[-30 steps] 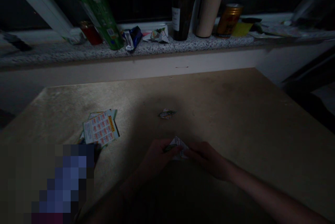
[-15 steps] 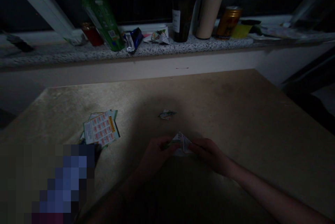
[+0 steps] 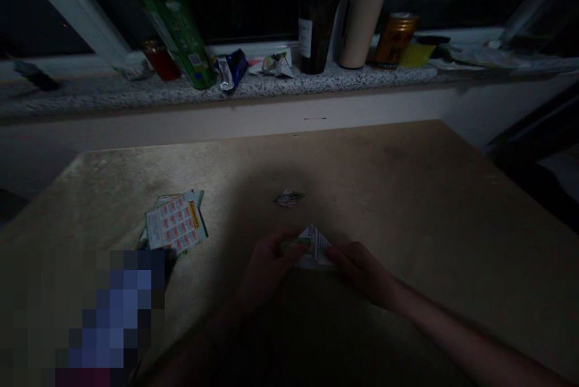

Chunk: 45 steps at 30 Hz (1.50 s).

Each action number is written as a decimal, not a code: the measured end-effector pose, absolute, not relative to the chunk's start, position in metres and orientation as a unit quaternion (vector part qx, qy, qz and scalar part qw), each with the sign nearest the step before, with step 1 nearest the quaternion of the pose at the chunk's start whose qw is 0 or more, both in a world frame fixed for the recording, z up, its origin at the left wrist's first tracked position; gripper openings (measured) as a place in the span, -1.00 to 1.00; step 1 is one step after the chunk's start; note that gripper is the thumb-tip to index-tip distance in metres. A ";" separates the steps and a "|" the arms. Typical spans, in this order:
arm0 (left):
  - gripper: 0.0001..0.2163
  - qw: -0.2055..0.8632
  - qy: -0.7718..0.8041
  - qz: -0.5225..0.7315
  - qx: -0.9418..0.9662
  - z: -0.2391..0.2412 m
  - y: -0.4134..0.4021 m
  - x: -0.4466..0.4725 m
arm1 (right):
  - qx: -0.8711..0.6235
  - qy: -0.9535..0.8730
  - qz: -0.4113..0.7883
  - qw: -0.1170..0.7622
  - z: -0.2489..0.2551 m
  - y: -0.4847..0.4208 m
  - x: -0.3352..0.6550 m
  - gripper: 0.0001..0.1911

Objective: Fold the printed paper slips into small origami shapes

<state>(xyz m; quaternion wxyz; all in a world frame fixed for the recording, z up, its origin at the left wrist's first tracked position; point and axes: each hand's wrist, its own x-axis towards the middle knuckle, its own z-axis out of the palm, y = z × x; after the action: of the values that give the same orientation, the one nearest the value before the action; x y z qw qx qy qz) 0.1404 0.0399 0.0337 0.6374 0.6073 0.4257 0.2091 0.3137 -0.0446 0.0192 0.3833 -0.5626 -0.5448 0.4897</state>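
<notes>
A printed sheet of paper (image 3: 313,248), folded to a point at its far end, is held low over the table. My left hand (image 3: 274,260) pinches its left side, the thumb lying across the printed face. On the opposite side my right hand (image 3: 357,263) grips the paper's edge between thumb and fingers. Just beyond the hands lies a small folded paper piece (image 3: 289,197). To the left rests a loose stack of printed cards or leaflets (image 3: 174,222), the top one bearing rows of red and white boxes. The lower part of the folded sheet is in dark shadow.
The tan table (image 3: 384,176) meets a wall under a speckled stone sill (image 3: 262,87). Along the sill stand a green bottle (image 3: 192,49), a red jar (image 3: 161,61), a dark container (image 3: 314,31), a cardboard tube (image 3: 366,7) and an orange can (image 3: 394,40). Crumpled wrappers (image 3: 231,69) lie between them.
My right hand has shifted slightly, its fingers now lower on the paper's right edge. More of the paper's printed right face shows. The stack and the small folded piece stay put.
</notes>
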 end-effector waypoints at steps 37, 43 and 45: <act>-0.64 0.596 0.441 0.136 0.658 0.034 0.040 0.138 | -0.559 -0.515 0.503 0.412 0.020 -0.045 0.316 -0.53; -0.66 0.578 0.429 0.127 0.682 0.034 0.040 0.138 | -0.556 -0.525 0.507 0.398 0.024 -0.044 0.315 -0.68; -0.65 0.570 0.422 0.124 0.694 0.033 0.039 0.138 | -0.555 -0.531 0.497 0.404 0.024 -0.045 0.313 -0.71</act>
<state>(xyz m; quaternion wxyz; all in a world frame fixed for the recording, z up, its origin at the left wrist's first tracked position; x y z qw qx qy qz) 0.1379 0.0389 0.0329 0.5698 0.6939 0.4225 0.1243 0.3133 -0.0448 0.0237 0.4040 -0.5545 -0.5312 0.4971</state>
